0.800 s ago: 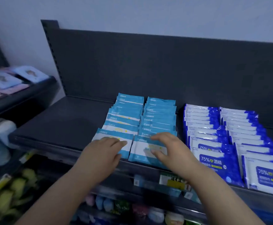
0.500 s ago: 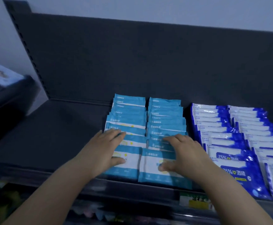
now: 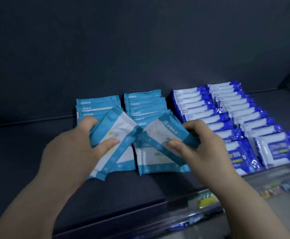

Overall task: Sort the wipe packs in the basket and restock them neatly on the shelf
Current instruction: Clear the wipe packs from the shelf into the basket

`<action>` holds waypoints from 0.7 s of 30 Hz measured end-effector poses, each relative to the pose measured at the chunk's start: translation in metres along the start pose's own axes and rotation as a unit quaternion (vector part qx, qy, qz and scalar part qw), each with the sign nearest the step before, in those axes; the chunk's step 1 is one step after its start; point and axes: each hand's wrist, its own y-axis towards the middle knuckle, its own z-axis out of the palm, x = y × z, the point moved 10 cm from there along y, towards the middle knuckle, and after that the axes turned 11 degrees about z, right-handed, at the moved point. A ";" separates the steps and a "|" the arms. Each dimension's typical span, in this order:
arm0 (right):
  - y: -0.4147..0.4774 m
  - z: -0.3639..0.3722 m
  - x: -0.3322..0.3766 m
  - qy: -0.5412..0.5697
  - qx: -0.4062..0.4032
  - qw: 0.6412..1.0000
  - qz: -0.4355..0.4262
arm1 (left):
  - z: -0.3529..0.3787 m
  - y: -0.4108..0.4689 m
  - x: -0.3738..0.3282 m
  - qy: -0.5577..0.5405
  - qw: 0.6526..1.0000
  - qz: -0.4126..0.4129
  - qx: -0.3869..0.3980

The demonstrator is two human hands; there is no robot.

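The left hand (image 3: 75,149) grips a light-blue wipe pack (image 3: 121,125), thumb (image 3: 109,142) pressed on its white face and the other fingers curled over its far left edge. The pack is lifted and tilted, its top leaning to the right (whether a second pack is pinched under it cannot be told). The right hand (image 3: 201,147) holds a second light-blue pack (image 3: 163,130) the same way, thumb on the face and fingers curled over the far right edge. This one tilts to the left, so the two packs' inner corners nearly meet between the hands. Under the right hand's pack a flat pack (image 3: 156,161) lies face up on the dark shelf (image 3: 28,152), at the near end of its row. Behind the hands run two light-blue rows, the left row (image 3: 97,106) and the right row (image 3: 144,104); their packs overlap like shingles toward the back panel (image 3: 140,49). Just to the right stand two rows of dark-blue packs (image 3: 227,107), overlapped in the same manner, the nearest ones showing printed fronts too blurred to read. The left part of the shelf is bare dark surface. Along the near edge runs a price strip (image 3: 204,201) with a yellow and green label, blurred by motion.
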 end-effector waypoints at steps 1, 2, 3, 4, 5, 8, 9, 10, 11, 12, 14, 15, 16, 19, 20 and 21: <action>-0.004 -0.015 -0.005 0.048 -0.023 0.999 0.010 | -0.009 0.000 -0.009 -0.038 0.998 0.000 -0.042; -0.010 -0.030 -0.009 0.084 -0.042 0.995 0.014 | -0.014 -0.002 -0.022 -0.079 0.994 0.012 -0.074; -0.017 -0.047 -0.014 0.107 -0.062 0.992 0.013 | -0.016 -0.004 -0.040 -0.112 0.989 0.029 -0.089; -0.025 -0.064 -0.020 0.117 -0.080 0.990 0.013 | -0.014 -0.007 -0.060 -0.136 0.986 0.039 -0.087; -0.034 -0.082 -0.026 0.120 -0.096 0.988 0.012 | -0.008 -0.012 -0.079 -0.150 0.985 0.042 -0.074; -0.070 -0.141 -0.056 0.106 -0.140 0.984 0.016 | 0.012 -0.031 -0.146 -0.156 0.985 0.064 -0.034; -0.085 -0.162 -0.069 0.097 -0.154 0.983 0.019 | 0.018 -0.040 -0.170 -0.160 0.983 0.080 -0.030; -0.101 -0.184 -0.084 0.088 -0.167 0.982 0.025 | 0.025 -0.049 -0.196 -0.170 0.981 0.095 -0.022; -0.118 -0.206 -0.101 0.081 -0.179 0.980 0.035 | 0.035 -0.059 -0.223 -0.179 0.978 0.110 -0.009; -0.137 -0.228 -0.119 0.077 -0.193 0.977 0.050 | 0.046 -0.070 -0.252 -0.183 0.975 0.127 0.007; -0.176 -0.271 -0.162 0.076 -0.225 0.968 0.086 | 0.073 -0.093 -0.314 -0.182 0.968 0.171 0.038; -0.198 -0.291 -0.186 0.082 -0.243 0.961 0.108 | 0.088 -0.106 -0.345 -0.182 0.962 0.195 0.056; -0.220 -0.311 -0.211 0.092 -0.261 0.951 0.136 | 0.104 -0.120 -0.377 -0.178 0.957 0.218 0.076; -0.292 -0.362 -0.280 0.127 -0.321 0.913 0.217 | 0.151 -0.168 -0.466 -0.158 0.932 0.297 0.137; -0.316 -0.377 -0.299 0.136 -0.343 0.898 0.240 | 0.166 -0.184 -0.492 -0.151 0.921 0.323 0.156; -0.339 -0.390 -0.317 0.145 -0.365 0.882 0.261 | 0.179 -0.198 -0.516 -0.143 0.911 0.347 0.172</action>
